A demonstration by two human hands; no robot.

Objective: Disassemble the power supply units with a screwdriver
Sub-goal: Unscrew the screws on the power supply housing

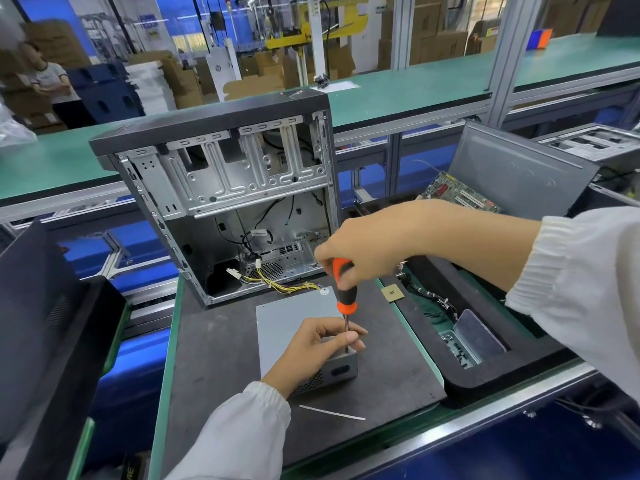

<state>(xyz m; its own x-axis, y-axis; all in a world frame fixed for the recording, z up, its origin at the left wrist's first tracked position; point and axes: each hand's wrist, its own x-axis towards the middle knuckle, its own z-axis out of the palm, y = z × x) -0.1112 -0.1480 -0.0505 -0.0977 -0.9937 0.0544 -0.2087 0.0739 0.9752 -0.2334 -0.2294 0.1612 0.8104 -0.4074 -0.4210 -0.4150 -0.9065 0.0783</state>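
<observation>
A grey power supply unit (294, 313) lies flat on the dark mat (214, 341), its yellow and black cable bundle (284, 285) running back into the open computer case (235, 202). My left hand (318, 341) rests on the unit's near right corner, thumb and fingers pinching the screwdriver's metal shaft. My right hand (367, 244) grips the top of the orange-and-black screwdriver (344, 289), which stands nearly upright with its tip on that corner.
A thin white strip (332, 412) lies on the mat near the front edge. To the right, a black foam tray (485, 341) holds cables, a clear screw box (474, 337) and a small chip (393, 292). A circuit board (460, 195) leans behind. A dark panel (52, 306) stands left.
</observation>
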